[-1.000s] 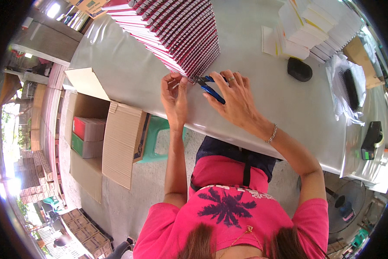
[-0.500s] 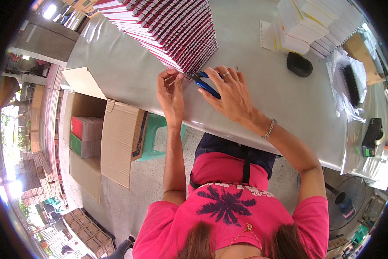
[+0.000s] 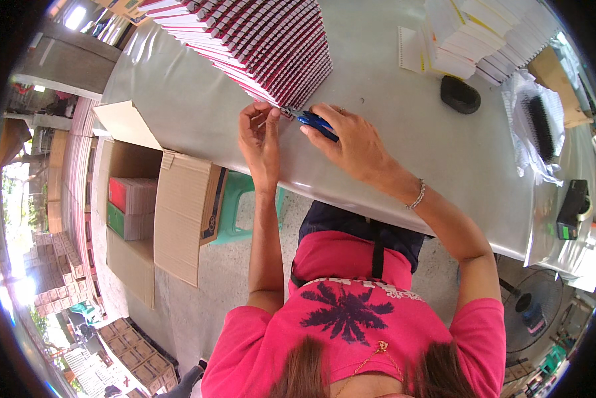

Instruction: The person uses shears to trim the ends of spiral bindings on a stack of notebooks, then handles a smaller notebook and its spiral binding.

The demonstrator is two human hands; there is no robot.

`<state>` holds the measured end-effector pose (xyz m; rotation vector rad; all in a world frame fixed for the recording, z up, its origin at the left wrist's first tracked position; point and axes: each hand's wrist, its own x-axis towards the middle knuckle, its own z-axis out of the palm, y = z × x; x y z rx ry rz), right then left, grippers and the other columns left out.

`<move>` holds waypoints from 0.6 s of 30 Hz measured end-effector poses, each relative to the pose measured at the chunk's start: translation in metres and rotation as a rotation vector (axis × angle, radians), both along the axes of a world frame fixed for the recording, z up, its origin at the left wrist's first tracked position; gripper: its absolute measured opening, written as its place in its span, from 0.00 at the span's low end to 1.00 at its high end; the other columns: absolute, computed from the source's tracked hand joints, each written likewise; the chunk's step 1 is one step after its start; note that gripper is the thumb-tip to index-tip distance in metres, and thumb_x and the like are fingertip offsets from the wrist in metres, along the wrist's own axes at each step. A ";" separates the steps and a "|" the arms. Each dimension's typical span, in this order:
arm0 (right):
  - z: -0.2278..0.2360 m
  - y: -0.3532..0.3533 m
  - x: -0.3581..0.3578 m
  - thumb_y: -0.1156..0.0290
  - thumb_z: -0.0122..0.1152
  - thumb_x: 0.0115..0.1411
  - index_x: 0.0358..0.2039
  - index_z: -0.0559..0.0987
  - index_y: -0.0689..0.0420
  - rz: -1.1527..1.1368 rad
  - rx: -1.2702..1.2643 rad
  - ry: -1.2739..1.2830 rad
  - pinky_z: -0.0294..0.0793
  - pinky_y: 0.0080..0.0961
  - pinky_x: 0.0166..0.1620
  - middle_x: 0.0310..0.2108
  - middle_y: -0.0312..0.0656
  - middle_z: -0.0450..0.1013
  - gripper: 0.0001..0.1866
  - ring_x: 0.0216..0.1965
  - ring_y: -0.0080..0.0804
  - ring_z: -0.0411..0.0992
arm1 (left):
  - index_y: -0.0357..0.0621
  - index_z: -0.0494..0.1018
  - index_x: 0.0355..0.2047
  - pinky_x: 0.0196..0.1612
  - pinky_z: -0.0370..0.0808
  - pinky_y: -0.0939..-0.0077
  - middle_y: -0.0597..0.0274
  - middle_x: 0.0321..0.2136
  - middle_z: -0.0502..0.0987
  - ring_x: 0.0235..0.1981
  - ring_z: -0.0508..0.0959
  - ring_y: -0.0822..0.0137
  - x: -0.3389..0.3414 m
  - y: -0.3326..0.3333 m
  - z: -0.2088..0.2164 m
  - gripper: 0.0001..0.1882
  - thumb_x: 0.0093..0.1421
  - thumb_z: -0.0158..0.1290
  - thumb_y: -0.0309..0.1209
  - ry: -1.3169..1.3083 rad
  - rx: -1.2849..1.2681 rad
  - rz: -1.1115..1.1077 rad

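Note:
A tall stack of spiral-bound notebooks [image 3: 245,50] with dark red covers and white pages stands on the grey table. At its near bottom corner, my left hand [image 3: 261,146] is closed, thumb and fingers pinching a notebook there. My right hand [image 3: 358,142] is wrapped round blue-handled pliers [image 3: 316,123]. The pliers' handles are squeezed together and their jaws meet the end of a binding wire beside my left fingertips. Exactly what the jaws grip is too small to make out.
A black computer mouse [image 3: 460,95] lies right of the pliers, near stacks of white pads [image 3: 467,40]. Plastic wrap with a black coil bundle [image 3: 540,129] sits farther right. Left of the table are an open cardboard box [image 3: 178,219] and a green stool [image 3: 235,209].
The pliers' handles have closed together, and my right fingers have curled tighter round them. My left hand stays at the stack's corner with only a slight shift.

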<state>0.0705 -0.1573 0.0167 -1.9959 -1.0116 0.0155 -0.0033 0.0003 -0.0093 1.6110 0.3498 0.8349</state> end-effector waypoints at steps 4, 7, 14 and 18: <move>0.027 -0.006 0.021 0.56 0.56 0.66 0.43 0.72 0.60 0.255 -0.098 0.672 0.75 0.46 0.33 0.29 0.49 0.76 0.18 0.30 0.52 0.76 | 0.37 0.69 0.47 0.48 0.70 0.79 0.62 0.40 0.75 0.42 0.74 0.75 0.000 0.001 -0.002 0.12 0.67 0.54 0.30 -0.004 -0.001 -0.003; 0.024 -0.006 0.029 0.57 0.55 0.66 0.43 0.72 0.61 0.280 -0.088 0.654 0.74 0.45 0.34 0.29 0.50 0.75 0.18 0.30 0.51 0.75 | 0.37 0.69 0.47 0.48 0.70 0.79 0.62 0.41 0.75 0.42 0.74 0.75 0.000 0.002 -0.002 0.12 0.67 0.54 0.30 0.007 -0.006 -0.015; 0.001 -0.013 0.002 0.59 0.61 0.60 0.46 0.71 0.58 -0.092 -0.062 -0.367 0.67 0.44 0.47 0.40 0.49 0.71 0.20 0.43 0.46 0.69 | 0.39 0.69 0.47 0.48 0.70 0.79 0.64 0.40 0.74 0.42 0.74 0.75 0.000 0.005 -0.005 0.11 0.67 0.54 0.27 0.007 -0.012 -0.021; -0.002 -0.011 0.003 0.60 0.63 0.59 0.48 0.71 0.58 -0.060 -0.051 -0.423 0.66 0.42 0.48 0.41 0.47 0.70 0.21 0.45 0.45 0.68 | 0.39 0.69 0.46 0.47 0.70 0.80 0.64 0.40 0.74 0.41 0.74 0.75 0.000 0.003 -0.003 0.10 0.66 0.55 0.26 0.033 -0.004 0.000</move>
